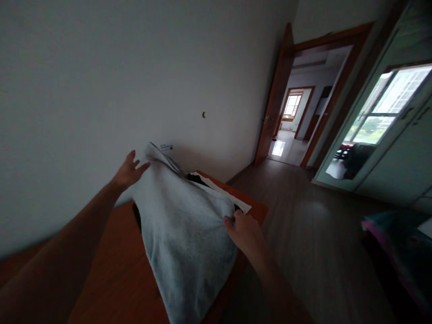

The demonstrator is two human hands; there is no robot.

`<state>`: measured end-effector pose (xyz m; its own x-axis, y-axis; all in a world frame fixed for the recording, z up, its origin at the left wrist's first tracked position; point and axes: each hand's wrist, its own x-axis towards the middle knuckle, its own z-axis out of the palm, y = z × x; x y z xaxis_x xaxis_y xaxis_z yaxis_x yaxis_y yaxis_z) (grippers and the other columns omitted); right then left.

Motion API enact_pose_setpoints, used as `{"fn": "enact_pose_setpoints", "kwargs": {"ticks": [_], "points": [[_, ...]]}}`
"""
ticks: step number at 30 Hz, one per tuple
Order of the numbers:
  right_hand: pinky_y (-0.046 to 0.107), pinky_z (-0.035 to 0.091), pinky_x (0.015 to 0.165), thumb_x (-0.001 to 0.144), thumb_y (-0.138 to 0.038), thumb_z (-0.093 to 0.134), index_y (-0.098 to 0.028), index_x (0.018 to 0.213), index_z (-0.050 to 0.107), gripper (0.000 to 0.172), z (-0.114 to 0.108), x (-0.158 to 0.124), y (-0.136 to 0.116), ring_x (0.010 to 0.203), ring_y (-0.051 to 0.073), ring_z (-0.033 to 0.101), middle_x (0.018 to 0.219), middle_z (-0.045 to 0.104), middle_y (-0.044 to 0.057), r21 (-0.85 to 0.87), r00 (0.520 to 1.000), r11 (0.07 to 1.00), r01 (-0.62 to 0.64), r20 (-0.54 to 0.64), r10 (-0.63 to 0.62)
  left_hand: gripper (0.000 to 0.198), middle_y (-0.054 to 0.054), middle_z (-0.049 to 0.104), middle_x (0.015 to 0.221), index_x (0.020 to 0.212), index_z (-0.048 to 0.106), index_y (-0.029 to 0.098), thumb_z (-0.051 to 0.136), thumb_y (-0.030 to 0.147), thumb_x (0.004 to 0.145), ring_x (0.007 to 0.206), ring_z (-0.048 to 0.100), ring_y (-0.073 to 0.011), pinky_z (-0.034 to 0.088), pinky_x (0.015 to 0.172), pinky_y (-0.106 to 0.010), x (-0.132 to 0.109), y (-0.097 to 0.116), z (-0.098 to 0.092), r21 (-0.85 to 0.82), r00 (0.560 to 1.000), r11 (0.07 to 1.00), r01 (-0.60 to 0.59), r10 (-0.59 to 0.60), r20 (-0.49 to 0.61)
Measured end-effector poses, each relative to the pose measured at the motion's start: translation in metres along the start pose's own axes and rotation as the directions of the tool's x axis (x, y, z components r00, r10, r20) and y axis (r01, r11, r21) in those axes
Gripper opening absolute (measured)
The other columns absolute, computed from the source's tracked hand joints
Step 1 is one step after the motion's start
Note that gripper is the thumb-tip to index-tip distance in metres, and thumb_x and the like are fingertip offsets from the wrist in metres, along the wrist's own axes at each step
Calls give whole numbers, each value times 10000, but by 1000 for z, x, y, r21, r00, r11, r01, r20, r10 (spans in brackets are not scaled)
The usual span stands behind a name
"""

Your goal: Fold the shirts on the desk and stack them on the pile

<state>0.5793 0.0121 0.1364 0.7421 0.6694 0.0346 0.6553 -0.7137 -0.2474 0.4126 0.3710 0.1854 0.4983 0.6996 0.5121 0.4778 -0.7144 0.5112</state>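
Head view: I see my right hand (245,231) pinching the near edge of a pale grey towel (184,229), fingers closed on the cloth. My left hand (130,170) sits at the towel's far corner, fingers spread wide, holding nothing that I can make out. The towel drapes over a wooden table (111,274), on darker clothes (199,180). Open doorway (297,121) beyond.
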Motion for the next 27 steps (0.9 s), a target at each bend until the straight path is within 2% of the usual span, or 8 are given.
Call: {"fn": "enact_pose_setpoints", "kwargs": {"ticks": [2, 4, 6, 9, 13, 18, 23, 27], "points": [[365, 487, 749, 996, -443, 477, -121, 1135, 633, 384, -1, 9, 13, 979, 319, 715, 1051, 731, 188, -75, 999, 996, -49, 0, 49, 748, -306, 306, 1602, 1486, 253, -26, 423, 500, 982, 1348, 529, -323, 533, 988, -449, 2, 16, 32, -38, 991, 999, -37, 42, 124], [372, 492, 761, 996, -448, 486, -130, 1166, 621, 385, 6, 11, 25, 1003, 319, 712, 1078, 728, 179, -90, 998, 994, -54, 4, 55, 648, -204, 354, 1618, 1403, 483, 101, 479, 552, 938, 1409, 472, -308, 458, 1098, -460, -22, 21, 55, -53, 963, 992, -116, 125, 240], [363, 491, 763, 995, -442, 494, -157, 1133, 640, 349, 20, 8, 32, 1000, 305, 712, 1067, 735, 149, -62, 1000, 998, -14, 21, 16, 540, -105, 443, 1588, 1280, 622, 219, 515, 590, 903, 1432, 451, -273, 363, 1184, -465, -67, 15, 67, -67, 919, 977, -201, 212, 332], [348, 490, 761, 989, -396, 511, -176, 1086, 673, 290, 48, 2, 26, 970, 284, 715, 1018, 744, 122, 5, 996, 996, 90, 24, -90, 496, -95, 467, 1571, 1266, 637, 258, 427, 575, 949, 1400, 498, -266, 394, 1167, -497, -157, -15, 68, -7, 901, 977, -215, 201, 384], [346, 491, 836, 967, -264, 530, -159, 1029, 687, 199, 85, -8, -15, 973, 267, 695, 1018, 726, 116, 104, 950, 944, 313, -35, -311, 424, -80, 615, 1436, 1226, 666, 284, 432, 514, 958, 1275, 622, -272, 490, 1102, -481, -284, -81, 35, 209, 964, 977, -50, -8, 266], [338, 494, 902, 911, -198, 576, -183, 977, 680, 124, 130, -33, -103, 986, 240, 664, 999, 710, 86, 288, 769, 720, 631, -111, -630, 398, -54, 687, 1349, 1219, 676, 284, 459, 466, 940, 1217, 664, -270, 527, 1074, -477, -399, -142, -45, 367, 988, 921, 133, -152, 24], [439, 404, 1108, 944, -337, 569, -123, 1356, 568, 465, 190, -67, -181, 1339, 295, 517, 1409, 591, 172, 346, 589, 521, 780, -124, -799, 441, -100, 674, 1364, 1223, 686, 224, 439, 453, 939, 1225, 657, -287, 522, 1072, -500, -455, -143, -95, 447, 951, 839, 309, -277, -138], [563, 206, 1211, 987, -426, 484, -115, 1444, 522, 555, 229, -84, -206, 1480, 345, 339, 1556, 436, 194, 264, 624, 584, 767, -100, -775, 432, -84, 682, 1352, 1277, 655, 240, 443, 424, 949, 1231, 652, -261, 510, 1087, -482, -464, -123, -101, 385, 918, 834, 395, -349, -187]]}}
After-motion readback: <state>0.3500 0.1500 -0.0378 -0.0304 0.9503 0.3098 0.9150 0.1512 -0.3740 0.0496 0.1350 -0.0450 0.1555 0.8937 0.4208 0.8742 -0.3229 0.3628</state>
